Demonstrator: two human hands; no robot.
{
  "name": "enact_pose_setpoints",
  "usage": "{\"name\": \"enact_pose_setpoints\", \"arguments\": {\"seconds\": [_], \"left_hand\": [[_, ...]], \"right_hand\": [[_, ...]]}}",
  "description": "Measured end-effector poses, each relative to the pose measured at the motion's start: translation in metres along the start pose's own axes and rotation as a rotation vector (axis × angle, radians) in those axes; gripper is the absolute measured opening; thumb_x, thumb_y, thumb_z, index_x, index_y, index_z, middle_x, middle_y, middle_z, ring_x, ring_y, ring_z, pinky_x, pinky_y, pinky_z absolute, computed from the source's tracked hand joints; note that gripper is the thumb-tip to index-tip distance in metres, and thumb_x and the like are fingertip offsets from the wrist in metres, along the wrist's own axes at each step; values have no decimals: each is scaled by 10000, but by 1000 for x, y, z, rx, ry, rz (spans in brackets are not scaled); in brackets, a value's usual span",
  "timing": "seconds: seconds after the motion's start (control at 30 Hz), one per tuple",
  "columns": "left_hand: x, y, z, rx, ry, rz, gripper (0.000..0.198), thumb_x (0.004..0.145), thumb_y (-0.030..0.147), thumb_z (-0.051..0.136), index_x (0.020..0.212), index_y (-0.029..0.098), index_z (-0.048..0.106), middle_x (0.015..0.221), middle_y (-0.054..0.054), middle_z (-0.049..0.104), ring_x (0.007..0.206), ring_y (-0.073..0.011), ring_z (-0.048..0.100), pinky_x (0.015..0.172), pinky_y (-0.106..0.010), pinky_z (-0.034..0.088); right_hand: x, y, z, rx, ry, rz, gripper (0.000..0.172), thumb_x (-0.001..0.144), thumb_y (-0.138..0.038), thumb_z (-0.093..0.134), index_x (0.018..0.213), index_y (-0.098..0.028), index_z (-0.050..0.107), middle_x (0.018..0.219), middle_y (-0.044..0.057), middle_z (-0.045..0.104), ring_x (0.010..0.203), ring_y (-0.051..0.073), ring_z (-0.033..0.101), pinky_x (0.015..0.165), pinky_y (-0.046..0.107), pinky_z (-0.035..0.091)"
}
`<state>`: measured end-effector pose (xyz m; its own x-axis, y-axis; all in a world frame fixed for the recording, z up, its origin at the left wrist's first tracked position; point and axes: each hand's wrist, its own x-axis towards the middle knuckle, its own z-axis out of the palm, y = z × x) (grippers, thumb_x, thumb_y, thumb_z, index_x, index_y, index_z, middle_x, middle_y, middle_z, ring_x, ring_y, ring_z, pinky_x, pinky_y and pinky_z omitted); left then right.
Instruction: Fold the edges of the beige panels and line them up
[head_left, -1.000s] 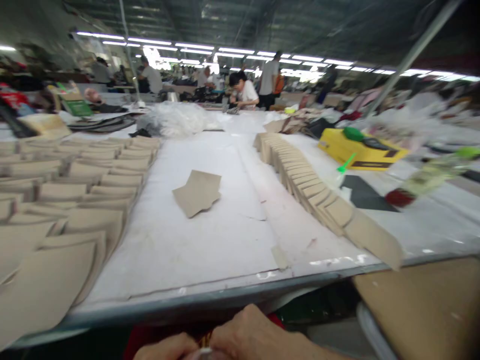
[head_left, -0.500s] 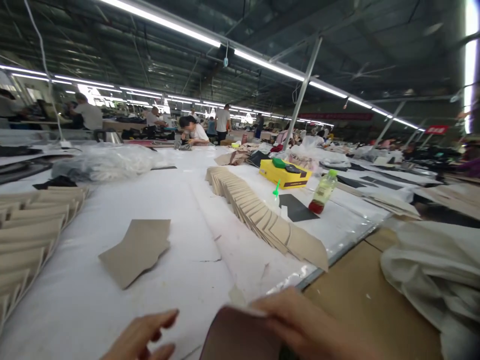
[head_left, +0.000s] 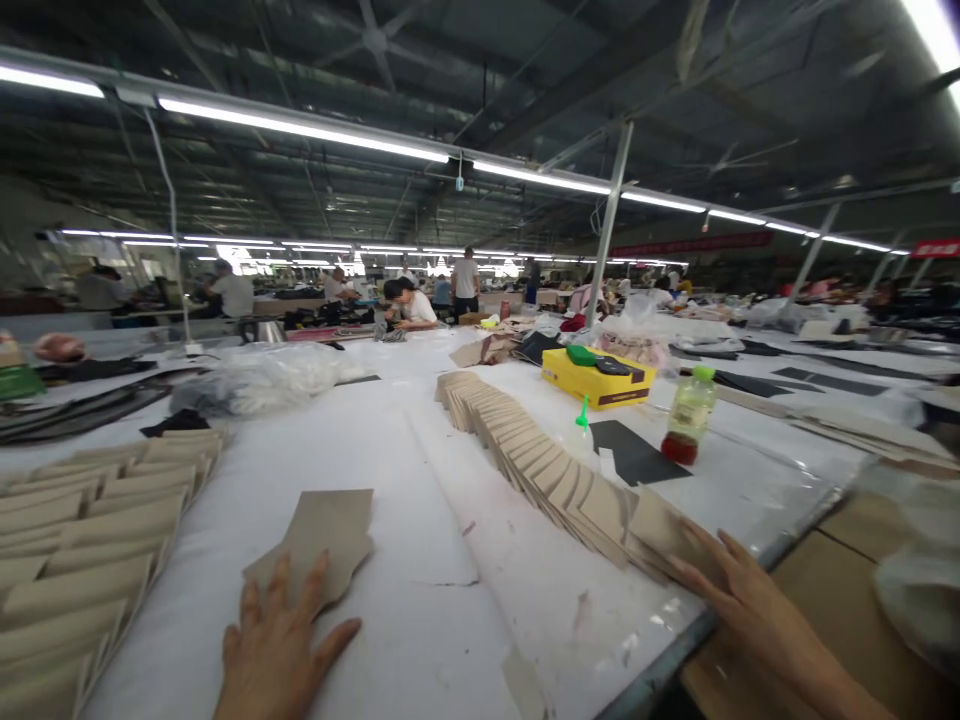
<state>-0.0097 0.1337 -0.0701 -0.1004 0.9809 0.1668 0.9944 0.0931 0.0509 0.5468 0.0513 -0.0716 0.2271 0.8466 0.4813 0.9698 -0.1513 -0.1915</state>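
My left hand [head_left: 279, 635] is open, its fingers spread, with the fingertips over the near edge of a flat beige cut piece [head_left: 330, 525] of sheet material. That piece lies alone on the white table. My right hand [head_left: 739, 595] rests with outstretched fingers at the near end of a long fanned row of overlapping beige pieces [head_left: 551, 470]. Its fingers touch the last piece [head_left: 667, 525], which lies partly over the one before it. The underside of the right hand is hidden.
Rows of folded-looking beige pieces [head_left: 97, 540] stand at the left. Beyond the fanned row are a yellow box [head_left: 596, 380], a bottle with red liquid [head_left: 686, 420], a green-tipped squeeze bottle [head_left: 580, 430] and a dark sheet [head_left: 637, 455]. Clear plastic [head_left: 270, 378] lies farther back. Several people work beyond.
My right hand has moved forward and right, from holding a piece close to me to the row's near end. My left hand has reached forward to the loose piece. The view has shifted.
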Motion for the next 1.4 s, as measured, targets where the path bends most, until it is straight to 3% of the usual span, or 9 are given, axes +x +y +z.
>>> {"name": "enact_pose_setpoints", "arguments": {"seconds": [0.1, 0.17, 0.43, 0.6, 0.7, 0.83, 1.0, 1.23, 1.4], "left_hand": [[16, 11, -21, 45, -88, -36, 715, 862, 592, 467, 1473, 237, 356, 1547, -184, 251, 1377, -510, 236, 1004, -569, 351], [23, 16, -27, 51, -101, -26, 679, 879, 578, 466, 1459, 233, 387, 1521, -179, 316, 1376, -471, 274, 1024, -536, 347], [32, 18, -29, 77, -63, 25, 511, 955, 422, 431, 1424, 217, 434, 1446, -166, 422, 1338, -357, 370, 978, -469, 427], [24, 13, -28, 107, -77, 75, 543, 907, 223, 479, 1444, 249, 406, 1467, -122, 428, 1343, -340, 366, 958, -437, 461], [11, 10, -29, 120, -129, 103, 574, 891, 182, 451, 1459, 226, 384, 1481, -121, 423, 1352, -337, 365, 974, -422, 458], [-16, 10, -37, 154, -174, 151, 664, 844, 32, 374, 1468, 257, 358, 1514, -92, 399, 1362, -292, 383, 1049, -393, 397], [-57, 19, -47, 111, -179, 155, 791, 765, -69, 315, 1432, 348, 400, 1501, -41, 434, 1357, -267, 413, 1070, -409, 387], [-108, 20, -44, 73, -8, 185, 797, 754, -82, 354, 1373, 406, 470, 1436, -34, 519, 1301, -264, 488, 1037, -419, 448], [-139, 24, -41, 51, 131, 214, 757, 782, -69, 413, 1366, 407, 490, 1385, -40, 570, 1253, -273, 534, 999, -408, 488]], "right_hand": [[9, 15, 18, 33, -43, -3, 588, 810, -575, 467, 1277, -243, 602, 1365, 190, 523, 1330, 409, 404, 1051, 543, 382], [14, 6, 29, 4, -19, 47, 778, 791, -628, 498, 1422, -177, 435, 1377, 248, 479, 1321, 427, 406, 1038, 559, 385], [54, -130, 42, -135, -21, 167, 724, 928, -528, 372, 1499, -110, 222, 1466, 259, 347, 1179, 424, 510, 903, 522, 457], [82, -176, 61, -60, 9, 228, 756, 962, -544, 307, 1496, -27, 168, 1473, 319, 308, 1190, 463, 490, 905, 580, 434], [83, -176, 66, 24, -8, 194, 675, 994, -497, 169, 1503, -54, 191, 1464, 277, 367, 1248, 409, 480, 924, 534, 453], [71, -155, 62, 148, -18, 125, 606, 996, -419, 72, 1497, -135, 263, 1432, 165, 465, 1298, 297, 468, 995, 429, 448], [64, -134, 59, 242, -7, 91, 703, 902, -569, 319, 1450, -128, 334, 1328, 217, 504, 1158, 387, 544, 946, 515, 462], [50, -129, 47, 315, 74, 79, 846, 799, -745, 391, 1357, -112, 457, 1229, 242, 530, 1193, 443, 483, 939, 545, 445], [37, -156, 15, 277, 138, 91, 784, 860, -687, 302, 1282, -68, 532, 1190, 303, 536, 1172, 476, 466, 940, 571, 412]]}}
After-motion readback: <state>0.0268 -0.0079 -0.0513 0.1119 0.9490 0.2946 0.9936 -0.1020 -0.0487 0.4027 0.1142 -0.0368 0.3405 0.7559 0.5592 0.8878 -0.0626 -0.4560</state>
